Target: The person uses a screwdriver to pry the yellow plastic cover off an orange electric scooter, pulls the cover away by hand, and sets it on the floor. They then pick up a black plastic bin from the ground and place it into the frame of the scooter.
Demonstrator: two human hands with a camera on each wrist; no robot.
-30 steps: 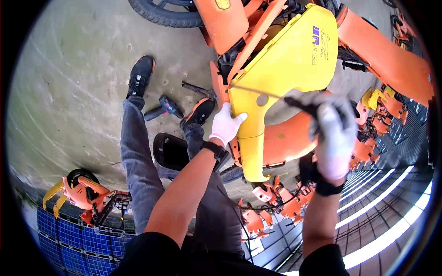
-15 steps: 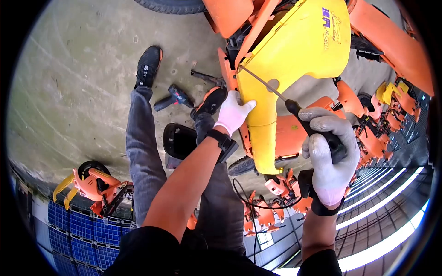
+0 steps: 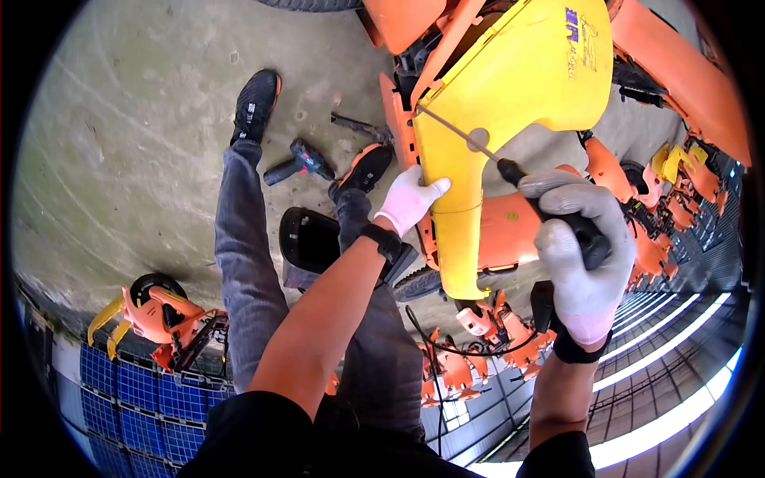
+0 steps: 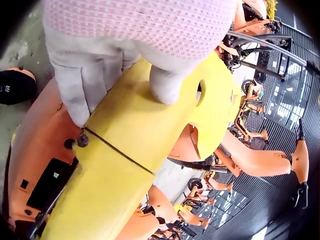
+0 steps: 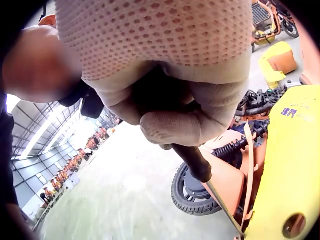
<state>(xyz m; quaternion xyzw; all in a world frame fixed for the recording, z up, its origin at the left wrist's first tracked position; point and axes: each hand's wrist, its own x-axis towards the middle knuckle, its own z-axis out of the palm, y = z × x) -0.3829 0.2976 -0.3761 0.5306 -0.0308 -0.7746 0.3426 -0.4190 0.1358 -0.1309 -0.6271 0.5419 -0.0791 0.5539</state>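
A yellow side panel (image 3: 526,80) lies along an orange scooter frame in the head view. My gloved left hand (image 3: 410,201) holds the panel's narrow lower part, thumb on its yellow face and fingers down over the edge; the left wrist view shows a seam (image 4: 120,150) just past the fingertips. My gloved right hand (image 3: 575,275) grips the black handle of a long screwdriver (image 3: 510,170). Its thin shaft (image 5: 222,202) slants across the panel, with the tip at the edge by an orange strip (image 5: 248,185). A round hole (image 3: 478,139) in the panel sits beside the shaft.
A cordless drill (image 3: 300,162) lies on the concrete near my shoes (image 3: 256,105). A black open bin-like part (image 3: 309,240) stands by my leg. Several orange scooters (image 3: 510,331) fill the right side, and blue crates (image 3: 143,398) are stacked at lower left.
My right hand, blurred a second ago, has steadied and shifted slightly outward and down with the screwdriver; the tip stays at the panel's edge. My left hand keeps its hold.
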